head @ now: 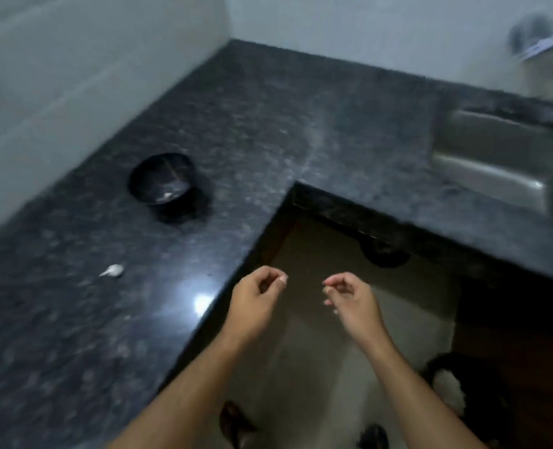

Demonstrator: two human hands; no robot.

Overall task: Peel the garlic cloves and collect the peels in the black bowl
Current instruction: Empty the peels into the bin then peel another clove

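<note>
The black bowl [163, 179] stands on the dark granite counter [74, 319] at the left, with a few pale garlic peels [166, 197] inside. One unpeeled garlic clove [113, 270] lies on the counter nearer to me. Both hands hover off the counter's inner edge, over the floor. My left hand [257, 294] has curled fingers and pinches a small pale piece, apparently a garlic clove [283, 279], between thumb and forefinger. My right hand [349, 298] is a little apart from it, fingers curled with the thumb near the fingertips. Blur hides whether it holds anything.
The counter is L-shaped and runs along two pale walls. A steel sink [495, 163] is set into its right arm, with a blurred metal fitting [537, 37] on the wall above. Below the hands is the floor, with dark objects [463, 384] at the right.
</note>
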